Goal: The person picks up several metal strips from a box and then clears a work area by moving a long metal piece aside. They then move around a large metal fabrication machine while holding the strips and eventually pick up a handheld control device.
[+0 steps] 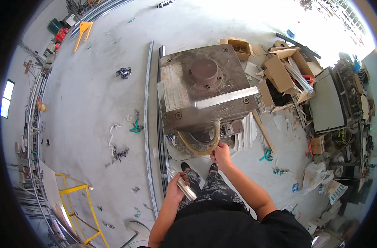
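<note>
My left hand is closed round a short bundle of silvery metal profiles, held at a slant in front of my legs. My right hand reaches to the near side of a brown, oil-stained machine, just beside a looped yellowish hose. Its fingers are curled in, and whatever they grip is hidden. Across the machine's top, next to a round brown cap, lies a flat silvery metal bar.
Long metal profiles lie along the machine's left. Open cardboard boxes with scrap and strips crowd the right, before a cluttered rack. A yellow metal frame stands lower left. Green and white scraps litter the floor.
</note>
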The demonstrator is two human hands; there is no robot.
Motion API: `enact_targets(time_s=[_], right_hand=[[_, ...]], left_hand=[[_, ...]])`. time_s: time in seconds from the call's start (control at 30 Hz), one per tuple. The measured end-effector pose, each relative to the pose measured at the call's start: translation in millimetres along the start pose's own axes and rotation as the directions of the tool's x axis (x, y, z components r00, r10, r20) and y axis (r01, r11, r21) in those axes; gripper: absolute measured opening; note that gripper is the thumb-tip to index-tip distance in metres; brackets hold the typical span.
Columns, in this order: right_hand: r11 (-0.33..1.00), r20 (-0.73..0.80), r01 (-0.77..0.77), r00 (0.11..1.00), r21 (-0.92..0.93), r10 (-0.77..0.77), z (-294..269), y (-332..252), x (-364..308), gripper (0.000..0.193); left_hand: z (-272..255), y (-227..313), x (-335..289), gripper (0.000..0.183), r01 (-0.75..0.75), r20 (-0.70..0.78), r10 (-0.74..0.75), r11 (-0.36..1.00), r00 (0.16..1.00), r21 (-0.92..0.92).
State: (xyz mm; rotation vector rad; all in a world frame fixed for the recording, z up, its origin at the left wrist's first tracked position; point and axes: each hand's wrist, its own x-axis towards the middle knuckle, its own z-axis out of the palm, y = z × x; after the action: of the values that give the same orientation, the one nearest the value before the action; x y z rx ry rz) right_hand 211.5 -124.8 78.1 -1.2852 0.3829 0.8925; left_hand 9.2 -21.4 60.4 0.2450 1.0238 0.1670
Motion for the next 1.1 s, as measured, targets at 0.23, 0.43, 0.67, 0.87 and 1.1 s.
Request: enact_targets(time_s=[0.23, 0.43, 0.67, 0.87, 1.1], right_hand=[[1.0, 0.054, -0.004, 0.999, 0.007, 0.003, -11.2, 2.7, 5.2, 0.007], [0.995, 0.108, 0.077, 0.992, -0.06, -0.07, -15.9, 14.8, 6.9, 0.015], [0.999, 0.031, -0.017, 0.999, -0.047, 0.018, -16.5, 3.2, -0.4, 0.028], [0.998, 0.013, -0.02, 1.0, -0.062, 0.021, -18.9, 7.4, 2.9, 0.019], [0.976, 0.022, 0.115, 0.993, -0.186, -0.113, -4.9, 1.9, -4.8, 0.018]], left_hand=[[7.0, 37.3, 11.9, 0.03, -0.056, 0.17, 0.049, 0.998, 0.984, 0.041], [25.5, 90.4, 20.4, 0.024, -0.148, 0.204, 0.127, 0.984, 0.971, 0.094], [42.0, 137.1, 36.0, 0.024, -0.092, 0.259, 0.076, 0.994, 0.963, 0.05], [64.0, 145.3, 23.7, 0.031, -0.031, 0.401, -0.001, 0.997, 0.916, 0.072], [61.9, 99.3, 6.4, 0.028, 0.095, 0.391, -0.081, 0.995, 0.917, -0.017]])
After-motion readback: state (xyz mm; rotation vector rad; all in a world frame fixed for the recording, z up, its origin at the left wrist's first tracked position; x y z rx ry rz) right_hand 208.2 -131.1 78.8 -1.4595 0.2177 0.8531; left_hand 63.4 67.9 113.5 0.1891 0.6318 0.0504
